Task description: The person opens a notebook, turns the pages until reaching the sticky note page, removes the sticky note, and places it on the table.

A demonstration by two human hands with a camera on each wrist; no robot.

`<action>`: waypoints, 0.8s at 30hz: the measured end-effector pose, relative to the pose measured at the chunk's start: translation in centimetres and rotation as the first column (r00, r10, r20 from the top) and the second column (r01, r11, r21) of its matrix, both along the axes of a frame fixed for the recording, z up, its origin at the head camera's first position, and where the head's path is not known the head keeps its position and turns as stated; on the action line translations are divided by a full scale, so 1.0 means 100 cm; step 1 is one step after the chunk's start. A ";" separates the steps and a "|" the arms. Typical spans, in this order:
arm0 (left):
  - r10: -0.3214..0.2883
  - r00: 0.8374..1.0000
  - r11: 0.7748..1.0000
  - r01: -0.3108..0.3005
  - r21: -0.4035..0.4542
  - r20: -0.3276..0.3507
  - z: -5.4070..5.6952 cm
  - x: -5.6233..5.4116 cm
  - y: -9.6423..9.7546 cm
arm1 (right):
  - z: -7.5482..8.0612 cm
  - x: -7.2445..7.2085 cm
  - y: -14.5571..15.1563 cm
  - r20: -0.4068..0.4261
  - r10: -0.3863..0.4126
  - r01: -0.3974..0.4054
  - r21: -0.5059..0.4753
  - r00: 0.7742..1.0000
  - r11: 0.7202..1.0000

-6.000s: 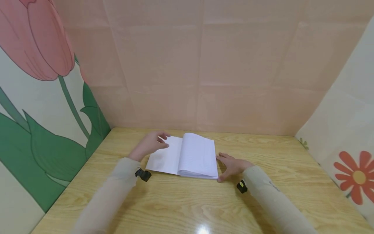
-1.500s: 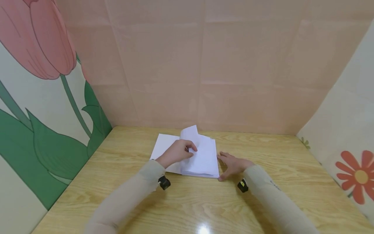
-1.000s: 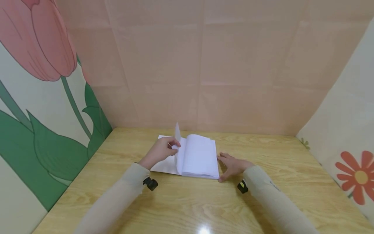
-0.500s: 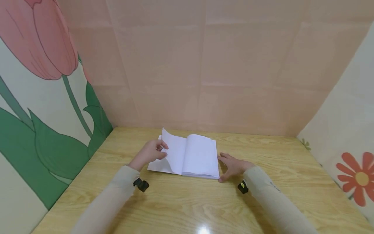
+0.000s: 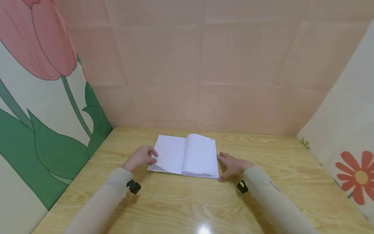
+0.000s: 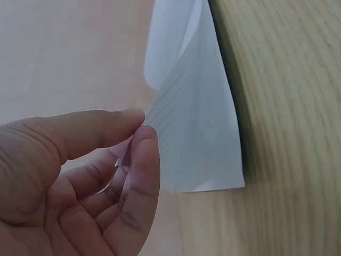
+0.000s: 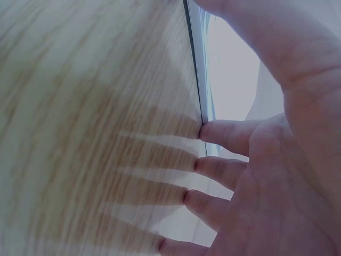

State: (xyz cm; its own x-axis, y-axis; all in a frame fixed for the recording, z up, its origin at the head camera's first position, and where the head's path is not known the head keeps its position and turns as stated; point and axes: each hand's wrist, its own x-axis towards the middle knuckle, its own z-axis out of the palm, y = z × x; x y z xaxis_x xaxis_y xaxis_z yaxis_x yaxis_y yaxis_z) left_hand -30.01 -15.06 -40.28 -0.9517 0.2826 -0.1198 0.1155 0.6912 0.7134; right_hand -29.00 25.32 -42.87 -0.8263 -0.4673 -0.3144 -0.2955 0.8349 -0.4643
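An open notebook (image 5: 200, 156) with faintly ruled white pages lies on the wooden table. Between thumb and forefinger, my left hand (image 5: 142, 156) pinches the outer edge of a turned page (image 5: 170, 152). In the left wrist view that page (image 6: 176, 117) curves up from the white inside cover (image 6: 213, 149) beneath it. Beside the notebook's right edge rests my right hand (image 5: 232, 165), its fingers spread. The right wrist view shows the fingertips of this hand (image 7: 277, 176) down on the table, with the forefinger touching the notebook's edge (image 7: 200, 69).
The wooden table (image 5: 187, 201) runs back to a creased pinkish wall sheet (image 5: 198, 65). A tulip-printed panel (image 5: 52, 136) stands at the left, a flower-printed one (image 5: 350, 130) at the right. Black wrist cameras sit on both sleeves.
My left hand has carried a page from the right stack over to the left and lowered it onto the cover side. The right hand has stayed in place by the notebook's edge.
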 end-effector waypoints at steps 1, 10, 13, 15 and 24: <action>0.011 1.000 1.000 -0.011 -0.005 0.015 -0.001 0.000 -0.001 | 0.000 0.000 0.000 0.002 -0.003 0.003 0.005 1.000 1.000; 0.013 0.998 1.000 -0.012 -0.014 0.069 -0.013 0.000 -0.009 | -0.003 -0.003 0.000 0.010 -0.005 0.005 0.011 1.000 1.000; 0.005 0.997 1.000 -0.003 -0.029 0.079 -0.018 -0.002 -0.010 | -0.003 -0.002 0.000 0.010 -0.004 0.004 0.009 1.000 1.000; 0.007 0.996 0.999 -0.004 -0.039 0.094 -0.021 -0.002 -0.010 | -0.002 -0.002 0.000 0.010 -0.005 0.005 0.003 1.000 1.000; 0.032 0.992 0.995 -0.019 -0.099 0.124 -0.027 -0.003 -0.005 | 0.000 0.001 0.001 0.011 -0.008 0.008 -0.005 1.000 1.000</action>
State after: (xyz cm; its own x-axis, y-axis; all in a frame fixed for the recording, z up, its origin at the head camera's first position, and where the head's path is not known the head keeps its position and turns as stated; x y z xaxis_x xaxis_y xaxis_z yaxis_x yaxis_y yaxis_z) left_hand -30.27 -15.52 -42.94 -0.9343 0.2397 -0.2640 0.0111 0.7596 0.6503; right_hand -28.88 25.37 -42.83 -0.8267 -0.4621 -0.3210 -0.2838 0.8350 -0.4714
